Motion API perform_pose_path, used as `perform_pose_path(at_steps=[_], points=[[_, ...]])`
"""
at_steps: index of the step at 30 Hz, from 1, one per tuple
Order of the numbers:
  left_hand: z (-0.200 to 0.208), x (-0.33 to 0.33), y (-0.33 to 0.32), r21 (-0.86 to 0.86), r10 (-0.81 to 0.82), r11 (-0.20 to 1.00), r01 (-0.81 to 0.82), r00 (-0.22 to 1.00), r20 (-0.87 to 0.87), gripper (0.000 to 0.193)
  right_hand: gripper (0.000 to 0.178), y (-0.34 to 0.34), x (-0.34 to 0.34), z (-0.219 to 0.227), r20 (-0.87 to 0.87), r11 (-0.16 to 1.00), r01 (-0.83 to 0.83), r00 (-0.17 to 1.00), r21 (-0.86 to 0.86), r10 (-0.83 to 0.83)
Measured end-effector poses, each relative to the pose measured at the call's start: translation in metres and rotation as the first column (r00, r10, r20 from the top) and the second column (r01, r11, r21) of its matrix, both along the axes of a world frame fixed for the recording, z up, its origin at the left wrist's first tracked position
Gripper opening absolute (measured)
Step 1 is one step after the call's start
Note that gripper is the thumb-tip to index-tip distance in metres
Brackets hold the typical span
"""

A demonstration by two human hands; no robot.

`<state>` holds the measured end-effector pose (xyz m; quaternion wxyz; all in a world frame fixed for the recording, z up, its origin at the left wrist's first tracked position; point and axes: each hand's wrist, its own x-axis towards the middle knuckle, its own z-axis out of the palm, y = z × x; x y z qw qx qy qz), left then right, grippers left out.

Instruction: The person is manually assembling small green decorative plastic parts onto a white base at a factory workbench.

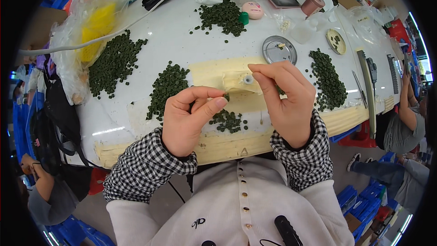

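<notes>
My left hand [189, 117] is closed in a pinch, thumb and forefinger holding a small dark green disc [226, 96]. My right hand [290, 102] has its thumb and forefinger brought together beside a small whitish ring-shaped piece [247, 79]. Whatever those fingertips hold is too small to make out. That ring-shaped piece stands on a block wrapped in cream tape [233, 81], between both hands. A little green shows under the right palm. Just in front of the block lies a small pile of green discs [227, 121], close to my left thumb.
Larger piles of green discs lie at left [116, 61], centre left [167, 86], back [223, 17] and right [328, 81]. A round metal lid [279, 50] sits behind my right hand. Tweezers [359, 89] lie at right. A white cable [98, 42] crosses the left side. Other people sit nearby.
</notes>
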<state>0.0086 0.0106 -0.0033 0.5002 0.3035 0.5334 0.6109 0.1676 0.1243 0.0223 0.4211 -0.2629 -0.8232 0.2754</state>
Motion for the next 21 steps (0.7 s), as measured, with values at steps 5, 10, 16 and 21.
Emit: perform_pose_path(at_steps=[5, 10, 16, 21], points=[[0.002, -0.003, 0.000, -0.012, 0.018, 1.000, -0.018, 1.000, 0.007, 0.013, 0.010, 0.001, 0.011, 0.011, 0.000, 0.998, 0.041, 0.999, -0.036, -0.041], [0.003, -0.003, 0.000, -0.022, 0.018, 1.000, -0.018, 1.000, 0.025, 0.014, 0.010, -0.004, 0.038, 0.019, 0.133, 0.988, -0.044, 0.989, -0.147, 0.064], [0.002, -0.003, 0.000, -0.043, 0.020, 0.999, -0.018, 0.999, 0.038, 0.015, 0.014, -0.017, 0.057, 0.011, 0.504, 0.938, -0.159, 0.809, -0.308, 0.303], [0.001, -0.001, 0.001, -0.032, 0.009, 0.999, -0.008, 0.999, 0.044, 0.015, 0.018, -0.032, 0.049, -0.001, 0.682, 0.981, -0.143, 0.705, -0.131, 0.193]])
